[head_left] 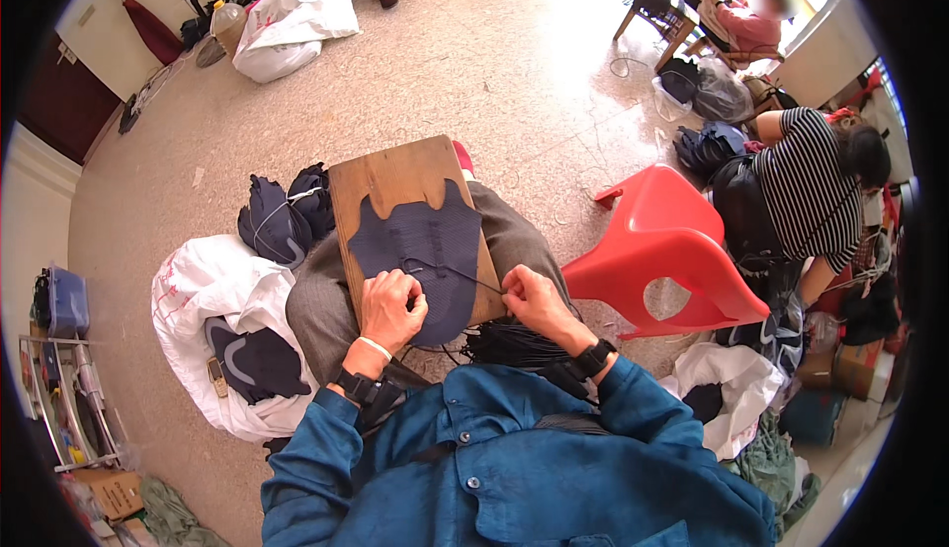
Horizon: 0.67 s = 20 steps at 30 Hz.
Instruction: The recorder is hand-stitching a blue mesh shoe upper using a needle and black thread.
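Note:
A dark navy knit piece, shaped like a shoe upper with a scalloped far edge, lies flat on a wooden board across my lap. A black cord is laced through the middle of the piece, and its end runs off to the right. My right hand pinches that cord beside the board's right edge. Over the near left part of the piece, my left hand is closed with thumb and fingers together; what it holds, if anything, is hidden. A bunch of black cords lies at my waist.
Left of me are tied bundles of navy pieces and a white sack with more pieces. A red plastic stool stands close on the right. Beyond it a person in a striped shirt bends down; another person sits farther back.

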### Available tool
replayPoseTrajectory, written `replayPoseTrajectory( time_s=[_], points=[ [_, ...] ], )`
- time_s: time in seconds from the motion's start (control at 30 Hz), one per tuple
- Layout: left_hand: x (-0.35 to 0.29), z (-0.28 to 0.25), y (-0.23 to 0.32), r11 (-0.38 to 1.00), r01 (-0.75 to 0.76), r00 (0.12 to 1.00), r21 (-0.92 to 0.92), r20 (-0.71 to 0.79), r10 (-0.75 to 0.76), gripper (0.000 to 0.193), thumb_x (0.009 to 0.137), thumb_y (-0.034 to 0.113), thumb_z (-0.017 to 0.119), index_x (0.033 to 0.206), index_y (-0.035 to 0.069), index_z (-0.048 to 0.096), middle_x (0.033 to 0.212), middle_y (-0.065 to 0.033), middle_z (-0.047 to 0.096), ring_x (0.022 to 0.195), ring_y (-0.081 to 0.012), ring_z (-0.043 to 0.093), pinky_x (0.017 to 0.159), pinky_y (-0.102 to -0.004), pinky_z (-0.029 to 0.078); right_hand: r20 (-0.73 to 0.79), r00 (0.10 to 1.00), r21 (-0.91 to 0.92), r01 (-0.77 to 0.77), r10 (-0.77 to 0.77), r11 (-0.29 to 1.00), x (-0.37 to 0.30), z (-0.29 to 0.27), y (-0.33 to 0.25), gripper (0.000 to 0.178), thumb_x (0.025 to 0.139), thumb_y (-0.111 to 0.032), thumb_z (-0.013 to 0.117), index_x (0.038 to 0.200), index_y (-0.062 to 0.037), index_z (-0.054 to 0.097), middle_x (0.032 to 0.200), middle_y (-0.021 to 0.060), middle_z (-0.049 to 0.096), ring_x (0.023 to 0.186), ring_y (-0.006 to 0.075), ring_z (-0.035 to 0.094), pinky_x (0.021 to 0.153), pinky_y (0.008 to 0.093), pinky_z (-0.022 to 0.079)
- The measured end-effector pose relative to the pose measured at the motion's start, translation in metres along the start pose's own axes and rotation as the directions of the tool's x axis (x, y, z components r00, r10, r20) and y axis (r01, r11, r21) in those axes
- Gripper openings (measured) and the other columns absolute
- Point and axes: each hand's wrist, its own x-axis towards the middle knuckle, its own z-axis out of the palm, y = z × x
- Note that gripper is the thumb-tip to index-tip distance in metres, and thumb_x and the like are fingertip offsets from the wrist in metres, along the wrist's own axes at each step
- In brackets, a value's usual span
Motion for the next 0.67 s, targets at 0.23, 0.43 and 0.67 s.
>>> replayPoseTrajectory(
  time_s=[0.23, 0.43, 0.67],
  points=[
    [0.011, -0.016, 0.000, 0.910, 0.182, 0.983, -0.372, 0.053, -0.175, 0.009, 0.076, 0.003, 0.068, 0.076, 0.003, 0.060, 0.073, -0.0053, 0.057, 0.066, -0.0176, 0.060, 0.063, -0.0313, 0.048, 0.045, 0.999, 0.677, -0.027, -0.004, 0.735, 0.039, 0.004, -0.036, 0.016, 0.090, 0.003, 0.057, 0.106, 0.0022, 0.054, 0.088, 0.0083, 0.063, 0.079, 0.0160, 0.067, 0.070, 0.0273, 0.056],
    [0.017, -0.045, -0.015, 0.948, 0.128, 0.984, -0.292, -0.080, -0.157, 0.008, 0.079, 0.003, 0.067, 0.078, 0.002, 0.060, 0.074, -0.0073, 0.060, 0.064, -0.0174, 0.062, 0.061, -0.0289, 0.050, -0.228, 0.956, 0.207, 0.232, -0.184, 0.950, 0.093, 0.036, -0.029, 0.017, 0.085, 0.005, 0.059, 0.101, -0.0008, 0.059, 0.091, 0.0090, 0.062, 0.080, 0.0223, 0.065, 0.069, 0.0329, 0.054],
    [0.033, -0.052, 0.000, 0.955, 0.073, 0.988, -0.288, -0.110, -0.109, 0.006, 0.081, 0.004, 0.067, 0.082, 0.006, 0.062, 0.075, -0.0076, 0.061, 0.063, -0.0181, 0.064, 0.059, -0.0307, 0.052, -0.256, 0.732, -0.266, 0.575, -0.632, 0.774, 0.093, 0.041, -0.037, 0.033, 0.072, 0.004, 0.061, 0.103, -0.0079, 0.059, 0.114, 0.0203, 0.054, 0.117, 0.0361, 0.052, 0.104, 0.0469, 0.041]
  ],
)
